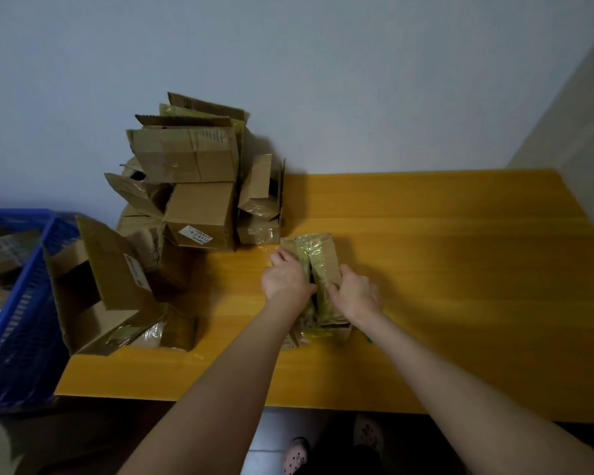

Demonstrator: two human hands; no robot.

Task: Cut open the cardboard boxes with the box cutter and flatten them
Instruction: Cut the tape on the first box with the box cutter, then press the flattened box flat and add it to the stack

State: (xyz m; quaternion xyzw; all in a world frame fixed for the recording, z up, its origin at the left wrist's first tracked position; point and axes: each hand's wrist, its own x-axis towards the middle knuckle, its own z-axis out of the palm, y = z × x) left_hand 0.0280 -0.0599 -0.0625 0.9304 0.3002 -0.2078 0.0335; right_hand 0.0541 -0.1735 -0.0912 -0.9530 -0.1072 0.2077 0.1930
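Both hands are on one small box (pixel 318 265) in the middle of the counter (pixel 460 269). The left hand (pixel 287 277) grips its left flap, fingers curled over the taped edge; the right hand (pixel 355 294) grips the right flap the same way. Between them a dark slit runs down the top seam, so the flaps stand slightly apart. Glossy yellowish tape covers much of the top and hangs crumpled off the near end, which rests on the counter just before the forearms.

A green sliver (pixel 369 339) shows on the counter just beside the right forearm — possibly the cutter, but too little of it is visible to tell.

To the left, against the wall (pixel 323 80), a pile of boxes (pixel 189 180) leans in a loose heap, several with open or creased flaps; one near the bottom carries a white label (pixel 196 234). In front of the pile, at the counter's left edge, a larger box (pixel 107 286) lies open on its side, flaps spread, tape trailing from it. Further left, off the counter, a blue crate (pixel 24 303) holds more cardboard. Below the counter's near edge — on a pale floor — a pair of dotted slippers (pixel 297 455) is visible.
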